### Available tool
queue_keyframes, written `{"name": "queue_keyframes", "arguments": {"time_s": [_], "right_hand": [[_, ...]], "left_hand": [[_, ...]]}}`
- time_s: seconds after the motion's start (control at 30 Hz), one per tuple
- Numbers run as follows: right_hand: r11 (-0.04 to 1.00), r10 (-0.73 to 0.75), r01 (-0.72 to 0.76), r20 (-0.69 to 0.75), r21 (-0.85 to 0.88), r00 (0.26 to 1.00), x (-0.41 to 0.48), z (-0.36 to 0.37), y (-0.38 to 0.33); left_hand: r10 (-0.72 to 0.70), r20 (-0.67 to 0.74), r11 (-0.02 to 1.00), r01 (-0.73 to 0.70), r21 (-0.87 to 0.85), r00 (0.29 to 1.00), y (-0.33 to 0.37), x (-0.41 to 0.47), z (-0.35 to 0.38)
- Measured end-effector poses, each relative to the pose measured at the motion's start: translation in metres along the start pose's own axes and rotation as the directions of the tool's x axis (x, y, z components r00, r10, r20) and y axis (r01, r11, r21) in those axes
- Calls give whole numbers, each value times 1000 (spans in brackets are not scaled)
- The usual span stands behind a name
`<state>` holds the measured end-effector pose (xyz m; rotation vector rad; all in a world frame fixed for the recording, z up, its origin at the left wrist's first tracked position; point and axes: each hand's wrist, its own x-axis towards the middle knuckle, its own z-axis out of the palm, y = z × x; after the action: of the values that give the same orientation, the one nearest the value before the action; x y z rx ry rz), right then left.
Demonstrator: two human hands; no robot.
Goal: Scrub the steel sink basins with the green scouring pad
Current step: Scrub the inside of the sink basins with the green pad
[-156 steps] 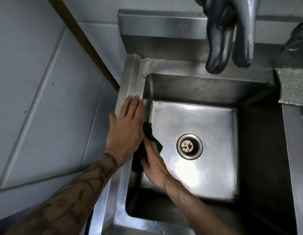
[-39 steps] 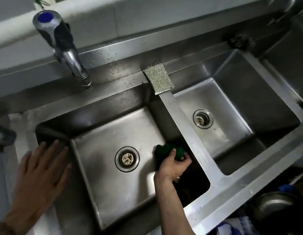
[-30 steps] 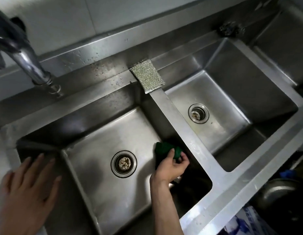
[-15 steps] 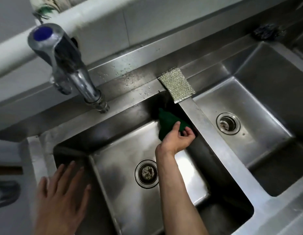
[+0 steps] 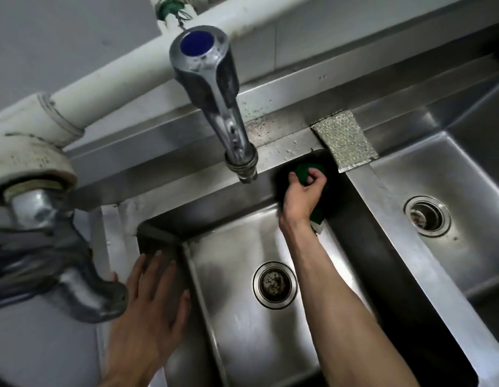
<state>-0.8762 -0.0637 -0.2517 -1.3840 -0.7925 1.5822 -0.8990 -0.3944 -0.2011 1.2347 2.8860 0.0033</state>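
Scrubbing is happening in the head view. The right hand (image 5: 302,191) is gripping the green scouring pad (image 5: 301,171), fingers curled round it, pressing it into the far right corner of the left basin (image 5: 237,325). That corner is just below a silver mesh scourer (image 5: 344,141) lying on the sink's back rim. The left hand (image 5: 147,311) is resting flat on the basin's left edge, fingers straight and slightly spread. Neither hand is touching the right basin (image 5: 466,233). The next move is probably dragging the pad along the back wall under the faucet (image 5: 215,101), pressing firmly.
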Motion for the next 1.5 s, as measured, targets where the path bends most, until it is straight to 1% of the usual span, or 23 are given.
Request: {"name": "queue_keyframes", "arguments": {"time_s": [0.07,0.17,0.3,0.33,0.37,0.47,0.5,0.63,0.8,0.87,0.9,0.97,1.03,1.1,1.17,1.23,1.3,1.33,1.4,1.47,1.5], "right_hand": [[1000,1,-1,47,-4,999,-14,2,11],[1000,16,-17,130,7,991,-42,11,28],[991,27,14,312,-129,950,-76,8,57],[988,34,17,319,-154,947,-75,6,58],[987,38,11,296,-161,955,-69,5,56],[987,34,-7,168,-160,985,-46,5,44],[985,31,-6,145,-171,989,-43,7,42],[978,6,17,113,-208,994,-58,16,52],[977,-27,51,118,-206,993,-79,25,69],[970,-33,70,157,-232,987,-92,27,76],[964,-12,64,196,-259,980,-101,28,81],[945,82,21,297,-327,951,-121,30,95],[912,209,-29,403,-410,891,-144,32,112],[873,320,-23,535,-488,782,-164,33,125],[853,382,21,650,-522,657,-171,31,131],[849,421,18,697,-527,581,-169,28,125],[848,442,10,716,-530,540,-165,20,112],[848,459,-20,716,-529,526,-164,14,102],[849,510,-172,687,-500,518,-165,-1,82],[855,519,-329,670,-401,531,-163,-22,56],[856,512,-384,673,-346,534,-161,-35,39]], "left_hand": [[19,3,1000,-19,5,1000,-1,1,-1],[47,-41,998,-46,35,998,0,1,-6],[57,-60,997,-54,55,997,3,1,-7],[56,-57,997,-53,53,997,3,1,-8],[54,-54,997,-52,53,997,3,0,-8],[42,-42,998,-40,53,998,0,-1,-4],[41,-44,997,-38,61,998,-1,-1,-2],[69,-70,993,-62,99,995,-3,-3,7],[79,-86,990,-68,124,993,-5,-4,11],[62,-73,992,-53,115,995,-6,-5,12],[47,-58,993,-41,111,997,-6,-5,12],[21,-33,994,-18,108,999,-6,-7,11],[12,-23,995,-9,103,1000,-4,-7,9],[12,-37,996,-8,91,999,-2,-6,4],[18,-59,998,-14,68,998,2,-5,-1],[16,-82,998,-11,55,997,7,-4,-5],[8,-81,999,-5,41,997,9,-3,-8],[5,-78,1000,-3,26,997,9,-3,-10],[7,-66,1000,-7,8,998,6,-4,-10],[16,-52,1000,-15,12,999,4,-5,-13],[19,-41,1000,-19,11,999,5,-5,-15]]}}
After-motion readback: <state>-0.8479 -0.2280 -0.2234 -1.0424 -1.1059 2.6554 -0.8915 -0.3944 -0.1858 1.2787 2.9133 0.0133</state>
